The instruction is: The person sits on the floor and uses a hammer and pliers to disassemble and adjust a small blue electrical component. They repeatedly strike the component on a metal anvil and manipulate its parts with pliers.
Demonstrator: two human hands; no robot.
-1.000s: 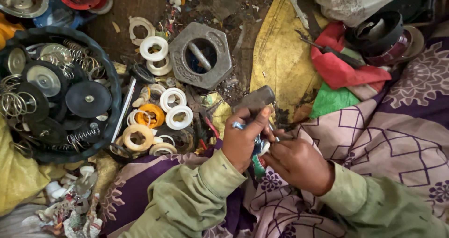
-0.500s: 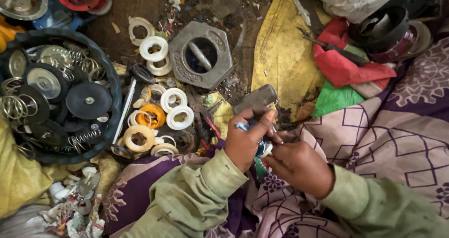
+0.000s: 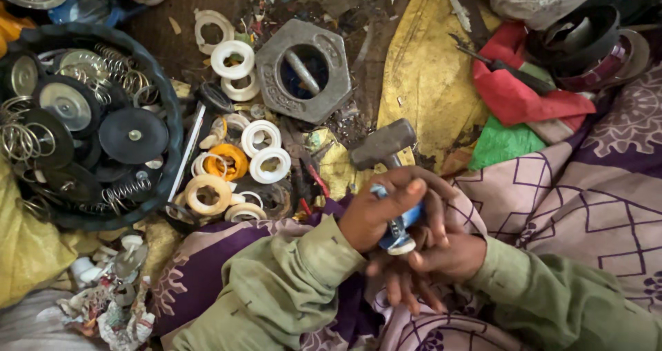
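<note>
Over the patterned purple cloth [image 3: 552,206] at lower centre, both hands meet on 1 small part: left hand [image 3: 376,209] has its fingers curled tight around a blue fitting [image 3: 407,220], right hand [image 3: 441,254] sits just under it with fingers half-curled, cradling the whitish lower end [image 3: 401,246]; whether the right fingertips actually pinch it I cannot tell. Grey hammer head [image 3: 383,144] lies just above the left knuckles, apparently not gripped. Judgement on doing this well: keep the left grip firm and low on the blue body so it can't roll, let the right hand do the fine work at the whitish end, and keep the part close over the lap so anything that drops lands on cloth, not in the scrap pile. Long axis of the fitting runs roughly up-down in the head view with a slight tilt, whitish end pointing down toward the wearer, upper end hidden by the left fingers. Nearby: hexagonal metal plate [image 3: 303,68] with a bolt in its opening, white and orange rings [image 3: 227,161] scattered left of it, black basket [image 3: 172,127] of discs and springs far left, well apart from the hands
</note>
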